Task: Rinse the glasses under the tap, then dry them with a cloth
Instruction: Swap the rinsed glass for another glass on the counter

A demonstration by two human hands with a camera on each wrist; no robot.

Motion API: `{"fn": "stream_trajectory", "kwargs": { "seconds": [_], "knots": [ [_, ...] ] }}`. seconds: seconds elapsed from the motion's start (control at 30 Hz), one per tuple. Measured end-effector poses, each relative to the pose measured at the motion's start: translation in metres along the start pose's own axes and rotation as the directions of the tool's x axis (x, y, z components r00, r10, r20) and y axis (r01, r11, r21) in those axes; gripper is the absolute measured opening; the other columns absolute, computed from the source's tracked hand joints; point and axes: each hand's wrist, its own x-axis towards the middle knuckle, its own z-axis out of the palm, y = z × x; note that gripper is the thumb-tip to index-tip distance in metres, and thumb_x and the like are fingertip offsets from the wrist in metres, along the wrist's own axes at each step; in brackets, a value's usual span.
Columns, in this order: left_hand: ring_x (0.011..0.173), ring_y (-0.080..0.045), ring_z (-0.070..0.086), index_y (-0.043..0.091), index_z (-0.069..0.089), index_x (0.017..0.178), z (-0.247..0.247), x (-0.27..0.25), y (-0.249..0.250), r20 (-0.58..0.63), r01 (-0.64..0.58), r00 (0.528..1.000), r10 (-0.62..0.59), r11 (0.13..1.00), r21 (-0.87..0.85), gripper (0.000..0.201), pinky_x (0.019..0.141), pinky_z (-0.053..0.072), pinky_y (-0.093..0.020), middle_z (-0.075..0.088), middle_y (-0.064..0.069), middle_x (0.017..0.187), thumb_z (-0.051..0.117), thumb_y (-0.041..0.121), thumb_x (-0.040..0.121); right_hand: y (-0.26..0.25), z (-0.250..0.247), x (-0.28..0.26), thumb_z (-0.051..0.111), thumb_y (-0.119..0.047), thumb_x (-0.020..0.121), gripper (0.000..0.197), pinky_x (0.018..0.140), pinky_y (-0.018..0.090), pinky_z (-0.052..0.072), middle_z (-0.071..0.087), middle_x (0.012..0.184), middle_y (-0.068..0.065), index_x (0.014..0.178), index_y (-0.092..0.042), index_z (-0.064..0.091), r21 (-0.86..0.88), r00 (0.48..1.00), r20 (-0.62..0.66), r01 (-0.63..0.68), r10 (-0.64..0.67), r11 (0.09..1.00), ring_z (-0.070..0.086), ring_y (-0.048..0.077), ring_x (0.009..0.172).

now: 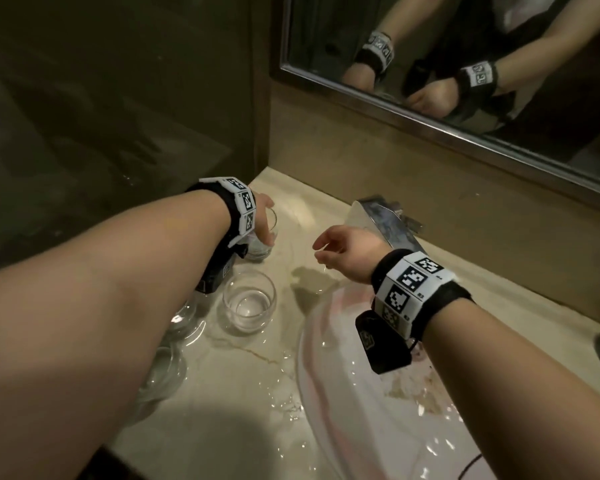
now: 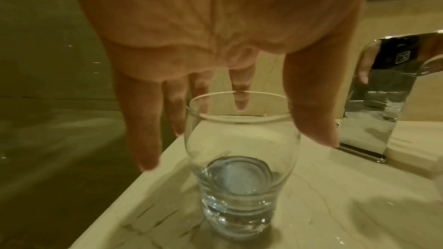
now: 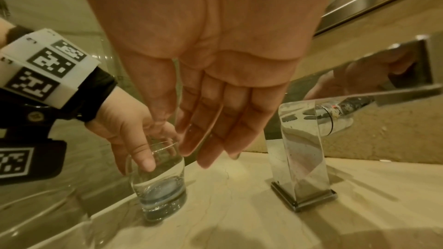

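Note:
A clear glass (image 1: 267, 249) (image 2: 239, 158) (image 3: 160, 186) stands upright in the far left corner of the marble counter (image 1: 243, 368). My left hand (image 1: 265, 223) (image 2: 246, 132) reaches down over it. The thumb lies on one side of its upper wall and the fingers on the other. My right hand (image 1: 329, 247) (image 3: 215, 139) hovers above the counter between this glass and the chrome tap (image 1: 381, 216) (image 3: 302, 158), fingers relaxed and holding nothing. A second round glass (image 1: 249, 303) stands nearer to me. No water runs from the tap.
More glasses (image 1: 184, 320) stand partly hidden under my left forearm. The wet sink basin (image 1: 326, 375) lies below my right wrist, with water drops on the counter around it. A mirror (image 1: 465, 64) hangs behind the tap. A wall closes the left side.

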Motion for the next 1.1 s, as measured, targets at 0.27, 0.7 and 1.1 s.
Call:
{"fn": "stream_trajectory", "kwargs": {
  "seconds": [0.27, 0.7, 1.1],
  "knots": [
    [0.100, -0.026, 0.058, 0.023, 0.039, 0.133, -0.008, -0.004, 0.013, 0.024, -0.096, 0.995, 0.093, 0.959, 0.266, 0.073, 0.085, 0.052, -0.037, 0.055, -0.009, 0.119, 0.076, 0.033, 0.071, -0.003, -0.007, -0.002, 0.059, -0.028, 0.090, 0.005, 0.090, 0.035, 0.051, 0.067, 0.094, -0.004, 0.096, -0.028, 0.059, 0.042, 1.000, -0.012, 0.027, -0.027, 0.999, 0.065, 0.017, 0.089],
    [0.091, -0.025, 0.058, 0.014, 0.042, 0.128, -0.013, -0.084, 0.079, -0.217, -0.215, 0.955, 0.204, 0.976, -0.031, 0.073, 0.080, 0.055, -0.037, 0.055, -0.006, 0.120, 0.079, 0.033, 0.068, 0.057, -0.093, -0.065, 0.057, -0.017, 0.093, 0.012, 0.059, 0.022, 0.046, 0.065, 0.078, 0.000, 0.100, -0.008, 0.062, 0.183, 0.958, -0.269, -0.052, 0.101, 0.982, 0.060, 0.016, 0.066],
    [0.091, -0.022, 0.058, 0.015, 0.043, 0.130, 0.080, -0.125, 0.157, -0.239, -0.177, 0.968, 0.076, 0.884, -0.433, 0.078, 0.072, 0.059, -0.038, 0.054, -0.002, 0.114, 0.082, 0.033, 0.066, 0.165, -0.117, -0.160, 0.053, -0.022, 0.095, 0.015, 0.066, 0.026, 0.049, 0.069, 0.091, 0.003, 0.100, -0.012, 0.063, -0.175, 0.947, -0.132, -0.313, 0.293, 0.934, 0.067, 0.018, 0.080]
  ]
}}
